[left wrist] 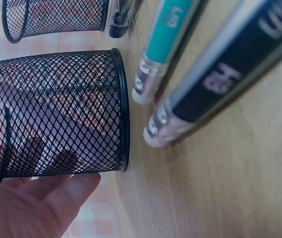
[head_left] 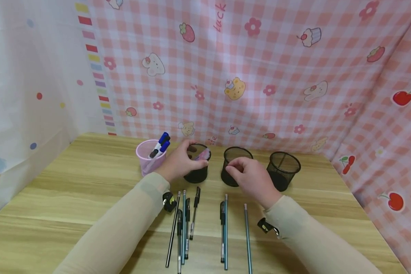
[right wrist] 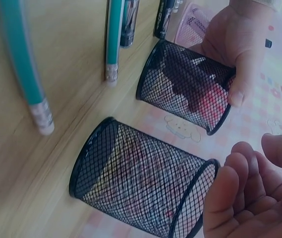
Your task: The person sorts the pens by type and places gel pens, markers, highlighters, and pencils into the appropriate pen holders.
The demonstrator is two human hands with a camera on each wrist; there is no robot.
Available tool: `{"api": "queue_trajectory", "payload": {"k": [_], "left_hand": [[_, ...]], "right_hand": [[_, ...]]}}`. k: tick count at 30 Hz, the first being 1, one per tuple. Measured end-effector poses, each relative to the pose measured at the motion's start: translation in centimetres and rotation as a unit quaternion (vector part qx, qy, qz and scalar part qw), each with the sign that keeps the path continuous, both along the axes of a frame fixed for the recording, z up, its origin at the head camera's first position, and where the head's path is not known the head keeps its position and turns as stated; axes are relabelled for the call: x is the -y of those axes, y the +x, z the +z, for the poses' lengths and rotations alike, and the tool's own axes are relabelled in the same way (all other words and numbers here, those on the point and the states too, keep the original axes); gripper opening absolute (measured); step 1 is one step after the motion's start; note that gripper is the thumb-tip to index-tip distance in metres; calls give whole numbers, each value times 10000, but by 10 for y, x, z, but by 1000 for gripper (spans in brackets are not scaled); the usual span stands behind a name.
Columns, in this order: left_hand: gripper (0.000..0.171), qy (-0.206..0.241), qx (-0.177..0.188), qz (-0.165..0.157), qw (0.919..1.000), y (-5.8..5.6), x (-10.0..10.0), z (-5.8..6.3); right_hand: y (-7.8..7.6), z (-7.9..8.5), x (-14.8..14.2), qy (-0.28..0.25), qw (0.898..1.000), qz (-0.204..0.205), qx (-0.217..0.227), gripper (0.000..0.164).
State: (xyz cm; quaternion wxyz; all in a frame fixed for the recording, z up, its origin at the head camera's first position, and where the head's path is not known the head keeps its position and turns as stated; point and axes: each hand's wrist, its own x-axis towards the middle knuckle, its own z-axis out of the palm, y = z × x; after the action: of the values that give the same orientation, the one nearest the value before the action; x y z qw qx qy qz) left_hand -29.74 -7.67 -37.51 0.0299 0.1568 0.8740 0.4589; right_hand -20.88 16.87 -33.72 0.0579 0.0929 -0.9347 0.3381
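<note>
My left hand (head_left: pixel 179 161) grips a black mesh pen holder (head_left: pixel 196 176) by its rim and side, thumb at the front. A pink patterned object (head_left: pixel 203 154) leans inside that holder, its kind unclear; through the mesh in the left wrist view it looks long and purplish. Beside the middle mesh pen holder (head_left: pixel 230 179), my right hand (head_left: pixel 255 179) hovers with fingers loosely bent. Nothing shows between its thumb and fingers in the right wrist view, where the fingertips (right wrist: pixel 225 181) are near that holder's rim.
A pink cup (head_left: pixel 145 164) holding blue- and black-capped markers (head_left: pixel 161 146) stands left. Another mesh pen holder (head_left: pixel 283 175) is at the right. In front lie black-capped pens (head_left: pixel 193 217), teal pencils (head_left: pixel 248 239) and a black pencil (head_left: pixel 172 232). A checked cloth (head_left: pixel 209 76) hangs behind.
</note>
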Motion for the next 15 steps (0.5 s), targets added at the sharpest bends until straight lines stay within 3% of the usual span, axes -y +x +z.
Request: {"api": "queue_trajectory", "payload": {"k": [15], "left_hand": [[90,-36,-3,-30,10000,1,0,1]], "right_hand": [[-4,3,-16,-17,9982,-378,-457,21]]}}
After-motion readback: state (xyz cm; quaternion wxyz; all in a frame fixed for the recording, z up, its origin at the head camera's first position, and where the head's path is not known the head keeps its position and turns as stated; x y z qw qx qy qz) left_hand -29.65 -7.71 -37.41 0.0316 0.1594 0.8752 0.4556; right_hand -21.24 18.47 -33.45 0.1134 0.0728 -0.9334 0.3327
